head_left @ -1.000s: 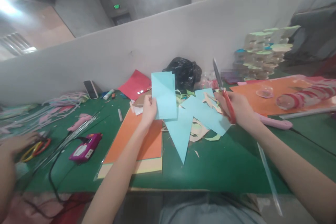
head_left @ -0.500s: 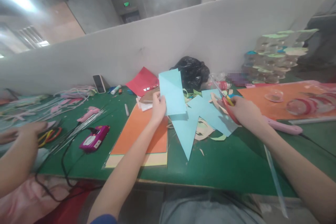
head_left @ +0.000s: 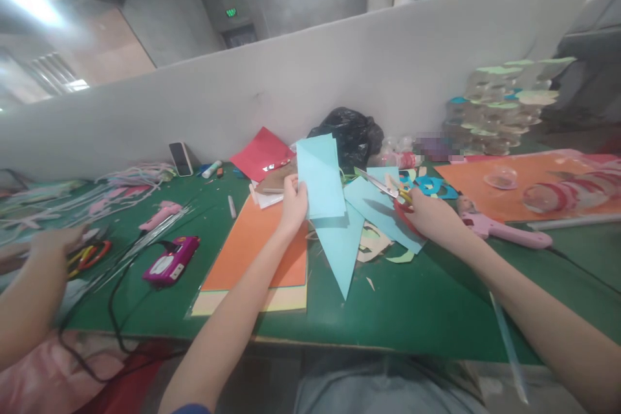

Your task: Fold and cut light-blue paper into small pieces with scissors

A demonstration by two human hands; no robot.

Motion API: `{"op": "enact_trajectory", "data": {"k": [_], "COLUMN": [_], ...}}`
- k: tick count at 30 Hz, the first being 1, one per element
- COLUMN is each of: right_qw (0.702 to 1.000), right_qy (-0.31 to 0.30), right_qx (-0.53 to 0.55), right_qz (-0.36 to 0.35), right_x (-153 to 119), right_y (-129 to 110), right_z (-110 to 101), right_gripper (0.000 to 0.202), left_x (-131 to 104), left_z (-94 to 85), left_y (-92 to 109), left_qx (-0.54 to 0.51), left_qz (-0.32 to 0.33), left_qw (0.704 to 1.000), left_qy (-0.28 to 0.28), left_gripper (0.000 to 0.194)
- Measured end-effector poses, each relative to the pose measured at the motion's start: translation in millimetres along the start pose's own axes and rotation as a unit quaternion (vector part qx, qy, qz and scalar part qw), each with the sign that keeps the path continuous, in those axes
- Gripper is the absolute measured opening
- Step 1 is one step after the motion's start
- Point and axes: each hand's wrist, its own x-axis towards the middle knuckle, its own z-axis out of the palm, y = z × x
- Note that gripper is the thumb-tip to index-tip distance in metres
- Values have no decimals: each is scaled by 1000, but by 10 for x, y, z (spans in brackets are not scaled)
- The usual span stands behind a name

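My left hand (head_left: 294,202) pinches the left edge of a light blue sheet of paper (head_left: 321,178), which looks folded or doubled and is held up above the table. In my right hand (head_left: 427,213) is a pair of scissors (head_left: 400,199) with red and yellow handles; their blades point left toward the sheet, apart from it. Under the held sheet lies a pointed light blue paper piece (head_left: 342,252). Another light blue offcut (head_left: 388,213) rests below the scissors, beside beige paper scraps (head_left: 373,242).
An orange paper stack (head_left: 242,259) lies under my left forearm. Behind are a black plastic bag (head_left: 347,132) and red paper (head_left: 262,154). A pink glue gun (head_left: 509,231) lies right, a purple box (head_left: 172,261) left. Another person's hand (head_left: 53,242) is at far left.
My right hand has brought the scissors left and slightly down, nearer the blue sheet, and they now point more sideways. My left hand still holds the sheet in nearly the same place.
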Motion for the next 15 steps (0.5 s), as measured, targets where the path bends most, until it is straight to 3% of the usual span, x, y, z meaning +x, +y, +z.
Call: {"op": "enact_trajectory", "data": {"k": [8, 15], "right_qw": [997, 999], "right_qy": [-1, 22], "right_qx": [71, 23], "right_qz": [10, -28], "right_x": [58, 66], "right_y": [29, -10], "right_z": [100, 152], "right_gripper": [48, 48], "left_x": [-85, -76], "left_z": [10, -39], "left_y": [78, 119], "left_qx": [-3, -20], "left_qz": [11, 26], "left_qw": [1000, 998], "left_qy": [20, 54], "left_gripper": [16, 16]}}
